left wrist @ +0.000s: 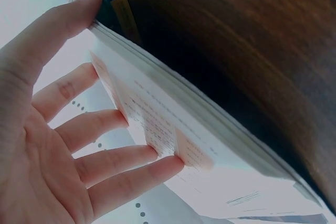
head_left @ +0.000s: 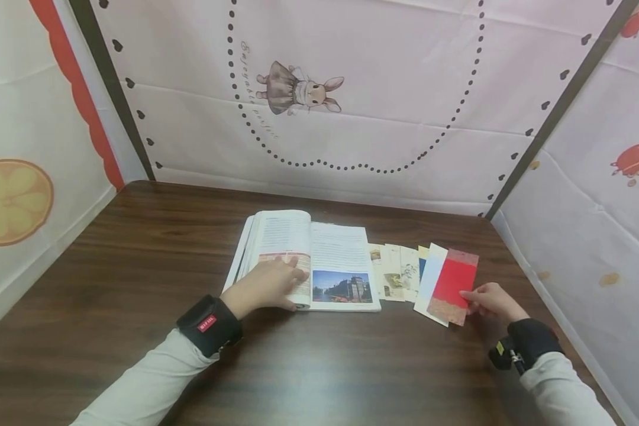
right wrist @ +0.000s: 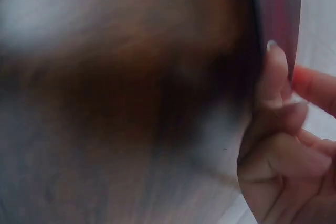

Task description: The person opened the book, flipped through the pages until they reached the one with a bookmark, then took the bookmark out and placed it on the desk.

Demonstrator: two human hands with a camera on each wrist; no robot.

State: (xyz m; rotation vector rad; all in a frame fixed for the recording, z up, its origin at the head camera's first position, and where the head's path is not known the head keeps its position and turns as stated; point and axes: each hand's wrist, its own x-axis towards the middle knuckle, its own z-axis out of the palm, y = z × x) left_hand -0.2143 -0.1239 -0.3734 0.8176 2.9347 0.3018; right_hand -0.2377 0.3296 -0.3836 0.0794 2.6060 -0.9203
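Observation:
An open book [head_left: 319,260] lies on the dark wooden table [head_left: 138,254], with text pages and a photo of a building at the lower right. My left hand [head_left: 268,285] rests flat on its left page, fingers straight; in the left wrist view the fingers [left wrist: 121,153] press the page stack [left wrist: 210,129]. To the right of the book lies a fanned row of cards [head_left: 399,272]. The red card [head_left: 452,285] is the rightmost. My right hand [head_left: 490,300] pinches its right edge, thumb and fingers [right wrist: 273,77] on the card [right wrist: 281,14]. The right wrist view is blurred.
Printed fabric walls close in the table on the left, back and right: a rabbit drawing [head_left: 300,90] at the back, an orange slice [head_left: 10,201] on the left. Black wrist straps sit on both forearms. Bare tabletop lies in front and to the left.

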